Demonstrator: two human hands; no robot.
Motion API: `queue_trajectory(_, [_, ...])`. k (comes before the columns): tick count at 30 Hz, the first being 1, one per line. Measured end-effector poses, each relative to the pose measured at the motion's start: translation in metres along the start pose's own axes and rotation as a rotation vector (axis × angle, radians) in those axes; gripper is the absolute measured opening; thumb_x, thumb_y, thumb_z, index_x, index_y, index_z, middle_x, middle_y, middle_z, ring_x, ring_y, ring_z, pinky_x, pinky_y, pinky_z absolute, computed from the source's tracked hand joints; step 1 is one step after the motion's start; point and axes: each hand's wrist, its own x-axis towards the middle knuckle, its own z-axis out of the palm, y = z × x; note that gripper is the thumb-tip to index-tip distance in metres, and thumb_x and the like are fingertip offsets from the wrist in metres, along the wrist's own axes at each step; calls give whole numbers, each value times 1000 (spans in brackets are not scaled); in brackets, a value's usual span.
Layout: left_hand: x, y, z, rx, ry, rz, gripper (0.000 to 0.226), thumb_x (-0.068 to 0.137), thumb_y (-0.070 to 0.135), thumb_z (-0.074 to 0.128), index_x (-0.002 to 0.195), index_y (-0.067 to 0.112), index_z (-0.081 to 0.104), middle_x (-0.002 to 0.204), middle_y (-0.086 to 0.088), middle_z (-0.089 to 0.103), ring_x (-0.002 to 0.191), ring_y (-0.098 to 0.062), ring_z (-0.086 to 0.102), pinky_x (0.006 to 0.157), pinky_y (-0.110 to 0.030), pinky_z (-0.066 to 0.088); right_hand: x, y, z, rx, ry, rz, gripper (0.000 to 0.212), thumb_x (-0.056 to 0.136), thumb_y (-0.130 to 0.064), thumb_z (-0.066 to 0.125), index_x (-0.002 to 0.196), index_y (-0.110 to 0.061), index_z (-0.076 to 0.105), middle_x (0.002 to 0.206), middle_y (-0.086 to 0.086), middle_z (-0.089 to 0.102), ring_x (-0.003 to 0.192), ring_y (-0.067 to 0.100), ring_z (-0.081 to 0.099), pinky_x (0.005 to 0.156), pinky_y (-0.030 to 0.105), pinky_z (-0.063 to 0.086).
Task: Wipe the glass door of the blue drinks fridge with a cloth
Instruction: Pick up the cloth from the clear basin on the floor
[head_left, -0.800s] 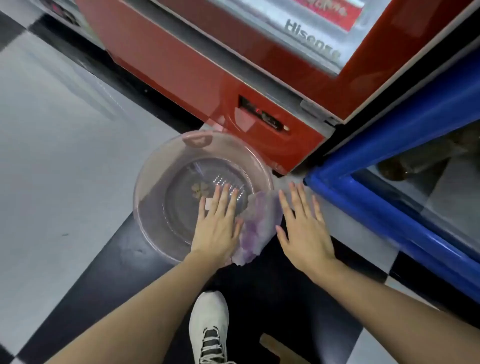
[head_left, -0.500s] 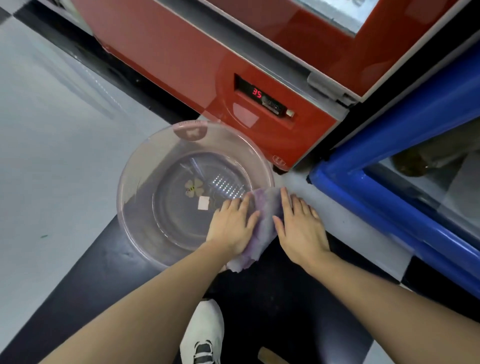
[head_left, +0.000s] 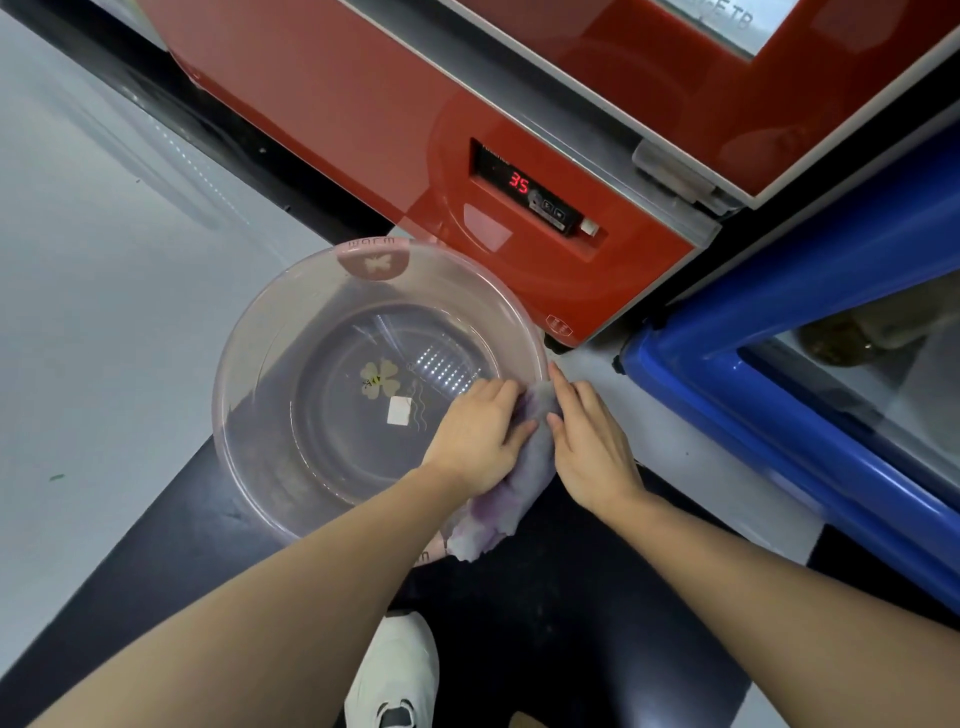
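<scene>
1. Head view: left hand (head_left: 475, 436) and right hand (head_left: 592, 441) both grip the purple cloth (head_left: 511, 499) on the clear basin (head_left: 291, 332) rim at 4 o'clock
2. Blue drinks fridge (head_left: 810, 415) stands at 3 o'clock, apart from the cloth

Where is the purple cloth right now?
In the head view the purple cloth hangs over the near right rim of the clear basin, gripped between the left hand and the right hand.

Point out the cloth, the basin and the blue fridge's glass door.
cloth (head_left: 524, 483), head view, bare stretch between the hands
basin (head_left: 234, 364), head view, left wall
glass door (head_left: 904, 384), head view, pane inside the blue frame
</scene>
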Motion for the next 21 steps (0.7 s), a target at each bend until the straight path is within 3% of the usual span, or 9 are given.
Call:
queue_trajectory(2, [-1, 3, -4, -6, 35, 5, 18, 100, 22, 61, 95, 21, 43, 94, 3, 52, 88, -18, 40, 82, -39, 38, -2, -3, 0, 56, 28, 48, 58, 107, -19, 48, 161, -27, 28, 131, 3, 47, 97, 23, 63, 78, 39, 56])
queue_trajectory(5, [-5, 8, -8, -43, 15, -3, 15, 102, 15, 55, 94, 16, 43, 92, -6, 59, 83, -26, 49, 74, -42, 40, -10, -10, -2, 159, 76, 89, 48, 105, -13, 50, 150, -27, 44, 133, 0, 50, 100, 28, 66, 80, 46, 58])
queue_trajectory(9, [-20, 22, -24, -13, -18, -95, 8, 105, 10, 46, 101, 12, 39, 95, -11, 60, 78, -34, 55, 67, -47, 45, -22, -26, -15, 212, 168, 102, 31, 104, -11, 53, 131, -25, 45, 134, 2, 56, 99, 28, 66, 75, 48, 59])
queue_trajectory(13, [-38, 46, -49, 40, 38, -99, 37, 92, -4, 50, 95, 23, 25, 92, 1, 47, 79, -27, 48, 63, -41, 39, -38, -40, -37, 130, 250, 1, 22, 98, -1, 56, 109, -20, 51, 114, 2, 54, 77, 27, 62, 60, 42, 52])
queue_trajectory(17, [-51, 82, -82, 51, 114, -60, 37, 82, -5, 60, 93, 21, 36, 92, 1, 46, 80, -24, 47, 59, -37, 36, -54, -56, -69, 116, 332, -4, 24, 96, 2, 59, 105, -18, 49, 107, 2, 54, 73, 25, 59, 56, 39, 46])
queue_trajectory(21, [-65, 116, -116, 31, 184, -3, 33, 79, 0, 66, 109, 12, 60, 102, -5, 60, 87, -25, 58, 61, -40, 50, -76, -81, -116, 109, 427, -73, 29, 92, 7, 63, 101, -17, 50, 101, 2, 56, 71, 19, 56, 57, 28, 37])
